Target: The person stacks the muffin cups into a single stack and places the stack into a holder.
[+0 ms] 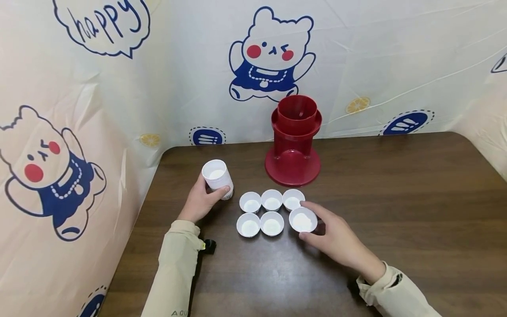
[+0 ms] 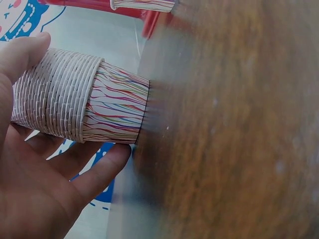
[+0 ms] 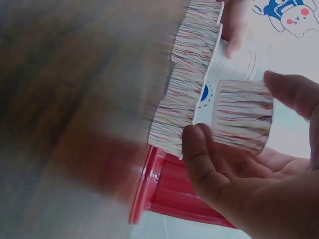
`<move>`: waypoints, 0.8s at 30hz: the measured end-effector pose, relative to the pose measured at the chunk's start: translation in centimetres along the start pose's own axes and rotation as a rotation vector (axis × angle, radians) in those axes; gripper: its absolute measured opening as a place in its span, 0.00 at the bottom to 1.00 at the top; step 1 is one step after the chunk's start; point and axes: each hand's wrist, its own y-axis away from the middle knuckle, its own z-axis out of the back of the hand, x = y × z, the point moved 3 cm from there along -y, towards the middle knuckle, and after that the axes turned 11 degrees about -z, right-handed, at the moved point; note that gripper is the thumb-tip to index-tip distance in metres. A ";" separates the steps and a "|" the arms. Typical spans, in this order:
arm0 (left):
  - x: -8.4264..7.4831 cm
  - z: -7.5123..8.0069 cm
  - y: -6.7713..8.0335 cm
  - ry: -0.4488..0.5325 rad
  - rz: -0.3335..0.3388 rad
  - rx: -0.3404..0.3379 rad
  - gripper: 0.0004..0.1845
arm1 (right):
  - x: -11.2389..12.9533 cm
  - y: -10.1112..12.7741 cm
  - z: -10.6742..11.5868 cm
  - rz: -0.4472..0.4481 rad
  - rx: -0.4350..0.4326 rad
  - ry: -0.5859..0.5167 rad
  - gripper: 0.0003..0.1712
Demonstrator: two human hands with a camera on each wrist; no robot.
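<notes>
In the head view my left hand grips a tall stack of white paper cups at the left. The left wrist view shows the nested rims of this stack, with thin coloured lines on the lowest cup. My right hand holds one small paper cup between thumb and fingers, mouth up. This cup hangs higher than the row of cups in the right wrist view. Several matching cups stand mouth up on the table in two rows, just left of the right hand.
A red plastic stand with a round base and cup-shaped top stands behind the cups, near the table's back edge. The brown wooden table meets a printed cloth backdrop behind and at the left.
</notes>
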 end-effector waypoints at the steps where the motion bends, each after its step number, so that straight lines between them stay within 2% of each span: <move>1: 0.0 0.0 0.0 0.001 0.000 -0.001 0.45 | 0.1 0.0 0.2 0.002 0.016 -0.031 0.38; 5: 0.0 0.1 0.0 -0.001 0.004 -0.002 0.46 | 0.1 -0.3 0.9 0.015 0.074 -0.146 0.38; 8: -0.1 0.1 0.0 -0.001 0.009 -0.001 0.46 | 0.0 -0.7 1.2 0.018 0.101 -0.190 0.38; 16: -0.2 0.1 0.0 -0.007 0.010 -0.003 0.45 | 0.2 -1.8 1.5 0.007 0.126 -0.182 0.40; 24: 0.0 0.1 0.0 0.005 0.004 -0.001 0.45 | 0.6 -2.7 1.5 0.040 0.127 -0.193 0.38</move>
